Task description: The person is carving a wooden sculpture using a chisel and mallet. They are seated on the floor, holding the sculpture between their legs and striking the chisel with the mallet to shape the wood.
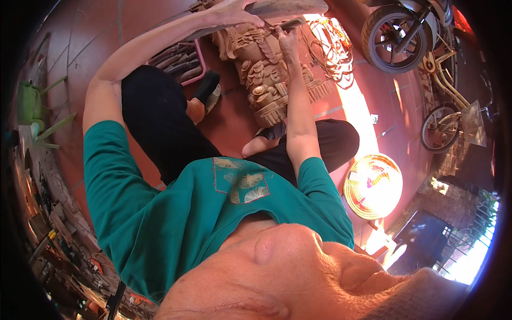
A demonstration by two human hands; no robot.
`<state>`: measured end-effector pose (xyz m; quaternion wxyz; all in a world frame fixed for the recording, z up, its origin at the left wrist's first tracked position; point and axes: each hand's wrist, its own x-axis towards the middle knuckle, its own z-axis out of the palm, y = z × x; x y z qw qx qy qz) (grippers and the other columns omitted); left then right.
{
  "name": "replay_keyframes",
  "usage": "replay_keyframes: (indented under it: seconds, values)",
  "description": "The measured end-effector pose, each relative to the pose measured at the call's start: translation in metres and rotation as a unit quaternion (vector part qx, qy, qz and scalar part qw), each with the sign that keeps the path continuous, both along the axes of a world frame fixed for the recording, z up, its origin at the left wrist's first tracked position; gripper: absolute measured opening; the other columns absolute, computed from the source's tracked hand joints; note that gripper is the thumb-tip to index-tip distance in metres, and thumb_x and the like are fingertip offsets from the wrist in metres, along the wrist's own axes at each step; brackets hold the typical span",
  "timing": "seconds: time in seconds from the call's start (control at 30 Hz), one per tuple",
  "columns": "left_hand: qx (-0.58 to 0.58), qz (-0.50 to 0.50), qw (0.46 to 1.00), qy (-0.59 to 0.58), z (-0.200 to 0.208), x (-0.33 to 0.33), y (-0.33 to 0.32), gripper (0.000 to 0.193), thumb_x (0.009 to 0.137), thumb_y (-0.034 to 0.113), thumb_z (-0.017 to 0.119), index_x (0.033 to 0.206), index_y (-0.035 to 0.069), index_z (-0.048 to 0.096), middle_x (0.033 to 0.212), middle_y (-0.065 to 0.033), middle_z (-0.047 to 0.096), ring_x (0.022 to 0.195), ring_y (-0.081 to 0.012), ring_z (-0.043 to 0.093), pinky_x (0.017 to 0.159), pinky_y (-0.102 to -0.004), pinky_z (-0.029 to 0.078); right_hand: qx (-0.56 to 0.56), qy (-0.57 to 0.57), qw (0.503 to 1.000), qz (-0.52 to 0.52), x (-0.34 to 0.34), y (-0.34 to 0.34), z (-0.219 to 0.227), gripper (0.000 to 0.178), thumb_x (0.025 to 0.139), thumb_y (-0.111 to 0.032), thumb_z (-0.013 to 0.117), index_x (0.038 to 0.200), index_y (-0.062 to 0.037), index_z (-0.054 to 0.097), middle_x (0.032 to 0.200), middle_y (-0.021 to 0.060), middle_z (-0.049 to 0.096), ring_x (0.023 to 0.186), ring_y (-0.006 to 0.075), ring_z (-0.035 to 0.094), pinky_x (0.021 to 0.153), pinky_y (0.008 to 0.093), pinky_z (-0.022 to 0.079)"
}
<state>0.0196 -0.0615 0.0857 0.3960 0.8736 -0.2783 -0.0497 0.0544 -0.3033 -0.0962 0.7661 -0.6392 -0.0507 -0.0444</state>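
Observation:
A large brown wood carving (266, 74) with raised scrolls and leaf shapes lies on the floor between my bent legs. At its far end my right hand (288, 41) is closed around a slim tool that looks like a carving chisel (292, 23), its dark handle pointing right. Left of it, my left hand (234, 13) has thumb and forefinger spread apart. Its thumb lies close to the tool's thin end; whether they touch, I cannot tell. Past both hands runs a pale rounded piece of wood (293, 7). The remaining left fingers are partly hidden near the top edge.
A pink basket (201, 58) of wood-handled tools stands by my left foot. Tangled cords (333, 50) lie right of the carving. Farther right are a motorbike wheel (397, 38), a bicycle (440, 125) and a round woven tray (373, 186). A green plastic chair (32, 104) is at left.

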Motion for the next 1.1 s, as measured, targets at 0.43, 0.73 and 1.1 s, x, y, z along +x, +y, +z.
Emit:
replay_keyframes:
  seconds: [0.43, 0.73, 1.1]
  values:
    - [0.103, 0.012, 0.994, -0.046, -0.004, 0.017, -0.002, 0.064, 0.079, 0.047, 0.08, 0.113, -0.006, 0.066, 0.106, -0.0271, 0.07, 0.103, -0.0363, 0.068, 0.088, -0.044, 0.052, 0.033, -0.04, 0.998, -0.029, -0.006, 0.02, 0.0, 0.028, 0.098, -0.005, 0.069, 0.118, -0.0024, 0.05, 0.1, 0.0081, 0.064, 0.087, 0.0173, 0.069, 0.077, 0.0317, 0.061]
    - [0.183, -0.025, 0.981, -0.066, -0.014, 0.02, -0.013, 0.072, 0.083, 0.051, 0.076, 0.124, -0.005, 0.058, 0.105, -0.0311, 0.068, 0.102, -0.0446, 0.068, 0.086, -0.0502, 0.053, -0.014, -0.08, 0.995, -0.064, -0.011, 0.028, 0.01, 0.03, 0.098, -0.007, 0.069, 0.123, 0.0003, 0.056, 0.108, 0.0106, 0.07, 0.094, 0.0157, 0.067, 0.079, 0.0308, 0.056]
    - [0.142, -0.065, 0.982, -0.104, -0.019, 0.023, -0.028, 0.066, 0.081, 0.046, 0.077, 0.119, -0.004, 0.059, 0.099, -0.0308, 0.068, 0.097, -0.0453, 0.068, 0.083, -0.0503, 0.053, -0.035, -0.077, 0.993, -0.082, -0.011, 0.017, -0.003, 0.028, 0.098, -0.007, 0.067, 0.122, 0.0009, 0.056, 0.103, 0.01, 0.072, 0.091, 0.0173, 0.069, 0.078, 0.0325, 0.055]
